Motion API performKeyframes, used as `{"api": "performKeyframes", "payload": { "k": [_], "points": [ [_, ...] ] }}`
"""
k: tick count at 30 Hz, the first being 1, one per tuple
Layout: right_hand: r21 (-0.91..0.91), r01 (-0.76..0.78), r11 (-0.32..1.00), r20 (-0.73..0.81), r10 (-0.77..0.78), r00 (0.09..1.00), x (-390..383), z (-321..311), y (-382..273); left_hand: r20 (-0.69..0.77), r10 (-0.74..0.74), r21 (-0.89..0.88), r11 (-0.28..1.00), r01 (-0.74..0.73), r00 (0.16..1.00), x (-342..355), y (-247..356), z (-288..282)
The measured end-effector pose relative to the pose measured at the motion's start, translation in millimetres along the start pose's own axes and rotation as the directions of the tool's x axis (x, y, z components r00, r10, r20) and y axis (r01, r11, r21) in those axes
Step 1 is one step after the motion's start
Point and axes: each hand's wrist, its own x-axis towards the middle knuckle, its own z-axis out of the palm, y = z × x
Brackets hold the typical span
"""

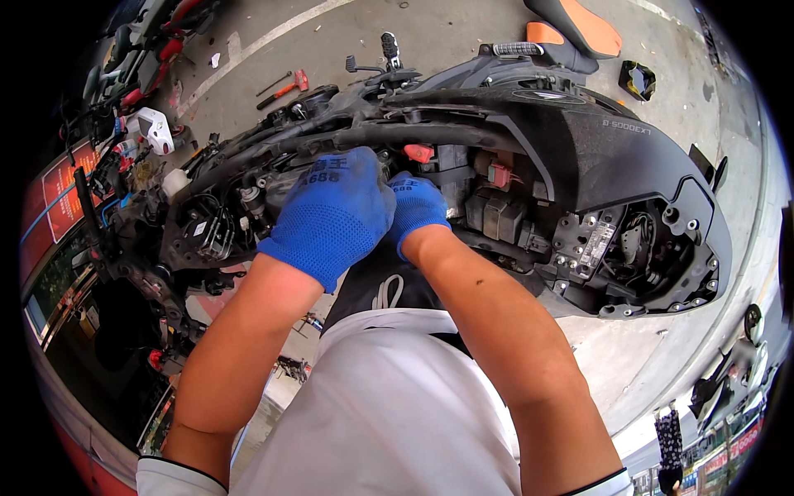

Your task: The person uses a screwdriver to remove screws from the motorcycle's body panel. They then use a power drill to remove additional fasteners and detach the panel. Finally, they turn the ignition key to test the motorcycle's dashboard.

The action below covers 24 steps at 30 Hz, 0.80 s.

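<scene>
In a blue knitted work glove, my left hand (331, 211) is curled over the middle of a stripped motorcycle (397, 131). Close against it on the right is my right hand (418, 205), gloved the same way and also bent closed. Both hands' fingertips are hidden behind the gloves, so whatever they grip cannot be made out. Just beyond the right hand sits a red rubber cap (419, 153) beside a dark strapped box (452, 164). Further right are a red connector (501, 174) and a grey box-shaped part (494, 217).
Black tail bodywork (579, 136) covers the motorcycle's right end. On the concrete beyond lie a red-headed hammer (285, 89), a thin rod (275, 83) and an orange-and-grey seat (583, 29). A black open container (637, 80) stands at the far right. Other motorcycle parts crowd the left.
</scene>
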Motion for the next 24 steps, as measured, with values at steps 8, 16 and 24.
{"api": "performKeyframes", "payload": {
  "k": [8, 16, 24],
  "points": [
    [0.106, -0.053, 0.993, 0.050, 0.048, 0.998, 6, -4, -3, -0.043, -0.023, -0.003, 1.000, 0.023, 0.999, 2, -10, 16],
    [0.037, -0.044, 0.998, 0.063, 0.041, 0.997, 4, -9, -4, 0.000, 0.020, 0.018, 1.000, -0.020, 1.000, -6, 6, 6],
    [0.231, -0.152, 0.961, 0.083, 0.136, 0.987, 6, -9, -2, -0.068, 0.005, -0.097, 0.995, -0.012, 0.998, -13, 6, 24]
  ]
}}
